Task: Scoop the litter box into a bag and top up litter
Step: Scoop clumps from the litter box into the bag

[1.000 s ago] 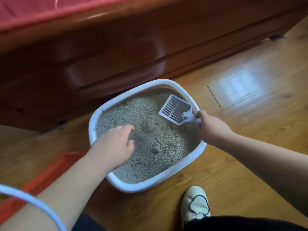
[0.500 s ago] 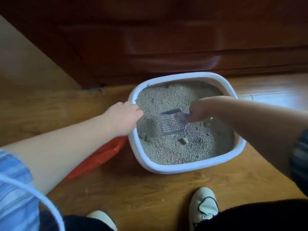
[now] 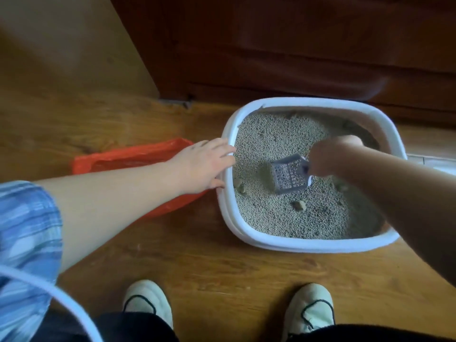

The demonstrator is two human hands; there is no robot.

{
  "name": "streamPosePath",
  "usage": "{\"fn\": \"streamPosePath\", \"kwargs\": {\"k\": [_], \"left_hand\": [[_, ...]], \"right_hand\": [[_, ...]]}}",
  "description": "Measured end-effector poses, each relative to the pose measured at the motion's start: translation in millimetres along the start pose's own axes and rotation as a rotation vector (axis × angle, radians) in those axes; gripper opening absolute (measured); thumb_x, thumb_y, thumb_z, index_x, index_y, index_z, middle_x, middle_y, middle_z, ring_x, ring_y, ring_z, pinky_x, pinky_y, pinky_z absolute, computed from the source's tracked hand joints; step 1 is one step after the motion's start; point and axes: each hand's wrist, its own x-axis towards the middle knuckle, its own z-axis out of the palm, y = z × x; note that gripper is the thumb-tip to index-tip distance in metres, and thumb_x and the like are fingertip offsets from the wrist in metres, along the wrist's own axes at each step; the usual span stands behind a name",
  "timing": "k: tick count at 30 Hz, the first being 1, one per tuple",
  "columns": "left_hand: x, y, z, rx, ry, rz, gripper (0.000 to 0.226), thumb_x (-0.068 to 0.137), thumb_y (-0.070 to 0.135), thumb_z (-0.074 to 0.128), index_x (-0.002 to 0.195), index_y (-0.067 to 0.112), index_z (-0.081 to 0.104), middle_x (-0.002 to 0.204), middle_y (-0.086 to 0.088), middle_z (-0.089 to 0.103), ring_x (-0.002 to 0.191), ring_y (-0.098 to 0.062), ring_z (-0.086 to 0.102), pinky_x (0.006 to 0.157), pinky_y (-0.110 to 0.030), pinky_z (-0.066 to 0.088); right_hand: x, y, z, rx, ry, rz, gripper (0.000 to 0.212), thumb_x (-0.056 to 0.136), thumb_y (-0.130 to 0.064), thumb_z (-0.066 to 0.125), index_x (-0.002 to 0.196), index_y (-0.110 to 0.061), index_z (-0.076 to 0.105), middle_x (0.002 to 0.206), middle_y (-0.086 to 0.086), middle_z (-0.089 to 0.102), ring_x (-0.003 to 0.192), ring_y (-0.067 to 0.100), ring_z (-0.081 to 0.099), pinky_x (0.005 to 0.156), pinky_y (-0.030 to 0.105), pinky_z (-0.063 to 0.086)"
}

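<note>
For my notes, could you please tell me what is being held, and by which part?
Right hand grips the scoop by its handle; left hand merely rests on the litter box rim.

Blue striped short sleeve (image 3: pixel 27 230), dark trousers (image 3: pixel 138 328); pale shoes (image 3: pixel 148 299), black trim

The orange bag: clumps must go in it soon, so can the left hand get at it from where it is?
Probably yes. The left hand rests on the rim of the litter box, and the orange bag lies on the floor directly beneath its wrist, with nothing between them.
</note>
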Motion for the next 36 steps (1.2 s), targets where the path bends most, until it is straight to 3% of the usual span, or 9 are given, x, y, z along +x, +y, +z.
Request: {"fn": "streamPosePath", "kwargs": {"k": [3, 7, 11, 13, 17, 23, 29, 36], "left_hand": [[4, 1, 2, -0.041, 0.008, 0.005, 0.058, 0.079, 0.049, 0.073, 0.124, 0.018, 0.054, 0.147, -0.006, 0.043, 0.144, -0.026, 0.030, 0.111, -0.046, 0.039], [5, 1, 2, -0.062, -0.022, -0.013, 0.059, 0.081, 0.050, 0.071, 0.127, 0.020, 0.052, 0.149, -0.004, 0.041, 0.145, -0.025, 0.028, 0.111, -0.046, 0.039], [7, 4, -3, -0.058, -0.028, -0.026, 0.058, 0.080, 0.048, 0.074, 0.125, 0.018, 0.053, 0.145, -0.005, 0.044, 0.142, -0.025, 0.031, 0.110, -0.043, 0.038], [8, 4, -4, -0.064, -0.025, -0.019, 0.058, 0.078, 0.048, 0.075, 0.123, 0.017, 0.054, 0.141, -0.005, 0.046, 0.139, -0.025, 0.035, 0.108, -0.044, 0.040], [8, 2, -6, -0.056, -0.009, -0.004, 0.060, 0.073, 0.051, 0.077, 0.118, 0.018, 0.056, 0.133, -0.004, 0.052, 0.132, -0.024, 0.041, 0.103, -0.045, 0.044], [11, 0, -5, -0.031, 0.002, -0.012, 0.062, 0.072, 0.054, 0.075, 0.121, 0.022, 0.055, 0.129, 0.001, 0.052, 0.129, -0.022, 0.042, 0.102, -0.039, 0.042], [12, -1, -4, -0.030, 0.001, 0.000, 0.060, 0.070, 0.053, 0.077, 0.118, 0.023, 0.056, 0.126, 0.000, 0.054, 0.126, -0.024, 0.044, 0.103, -0.043, 0.042], [10, 0, -5, -0.020, 0.008, -0.005, 0.060, 0.072, 0.055, 0.075, 0.118, 0.024, 0.054, 0.129, 0.004, 0.052, 0.128, -0.021, 0.042, 0.102, -0.039, 0.042]], "right_hand": [[2, -14, 16, 0.021, -0.005, -0.055, 0.048, 0.104, -0.049, 0.038, 0.083, -0.015, 0.064, 0.078, -0.006, 0.064, 0.063, 0.010, 0.058, 0.059, 0.022, 0.053], [7, -42, 42, 0.243, -0.053, -0.182, 0.058, 0.101, -0.061, 0.036, 0.080, -0.014, 0.064, 0.066, -0.006, 0.056, 0.051, 0.009, 0.049, 0.045, 0.017, 0.042], [15, -70, 57, 0.442, -0.092, -0.131, 0.061, 0.098, -0.064, 0.039, 0.084, -0.012, 0.067, 0.067, -0.003, 0.065, 0.045, 0.009, 0.056, 0.044, 0.019, 0.049], [15, -71, 50, 0.456, -0.044, -0.128, 0.058, 0.097, -0.064, 0.041, 0.081, -0.013, 0.065, 0.066, -0.005, 0.061, 0.044, 0.008, 0.051, 0.041, 0.017, 0.043], [15, -63, 50, 0.470, 0.019, -0.180, 0.055, 0.095, -0.069, 0.040, 0.079, -0.021, 0.059, 0.065, -0.009, 0.048, 0.051, 0.010, 0.039, 0.046, 0.020, 0.035], [19, -62, 54, 0.642, -0.007, -0.238, 0.046, 0.095, -0.064, 0.049, 0.074, -0.023, 0.055, 0.065, -0.008, 0.046, 0.052, 0.010, 0.036, 0.047, 0.021, 0.031], [17, -52, 54, 0.838, -0.031, -0.272, 0.046, 0.093, -0.062, 0.054, 0.078, -0.019, 0.061, 0.065, -0.007, 0.047, 0.053, 0.010, 0.036, 0.049, 0.022, 0.032], [15, -44, 55, 0.841, -0.050, -0.298, 0.039, 0.096, -0.053, 0.056, 0.077, -0.019, 0.060, 0.067, -0.004, 0.049, 0.055, 0.011, 0.038, 0.053, 0.025, 0.033]]}}
